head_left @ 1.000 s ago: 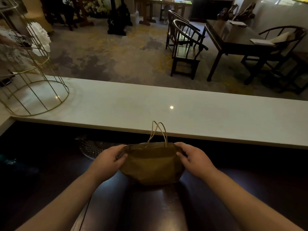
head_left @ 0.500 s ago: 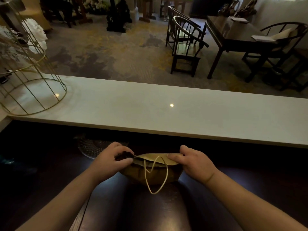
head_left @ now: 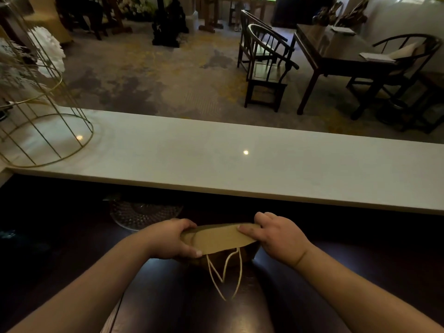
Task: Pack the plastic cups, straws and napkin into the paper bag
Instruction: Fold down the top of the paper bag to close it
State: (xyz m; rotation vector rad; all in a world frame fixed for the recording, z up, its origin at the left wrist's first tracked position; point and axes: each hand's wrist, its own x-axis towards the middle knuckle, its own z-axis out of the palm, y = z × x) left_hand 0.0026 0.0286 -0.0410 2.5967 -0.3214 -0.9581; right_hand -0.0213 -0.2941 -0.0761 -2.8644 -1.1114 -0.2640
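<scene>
A brown paper bag (head_left: 217, 239) stands on the dark wooden counter (head_left: 168, 304) in front of me, its top flap folded over toward me. Its pale cord handles (head_left: 225, 272) hang down the near side. My left hand (head_left: 168, 239) grips the left end of the folded top, thumb on the flap. My right hand (head_left: 278, 236) pinches the right end. What lies inside the bag is hidden; no cups, straws or napkin show.
A clear textured glass dish (head_left: 141, 213) sits just behind my left hand. A raised white ledge (head_left: 240, 164) runs across beyond the bag, with a gold wire cage (head_left: 38, 111) at its left end. Chairs and a dark table stand on the carpet beyond.
The bag's top, upright a second ago with handles pointing up, has been folded down toward me. The handles now hang over the near side, and both hands press the fold lower.
</scene>
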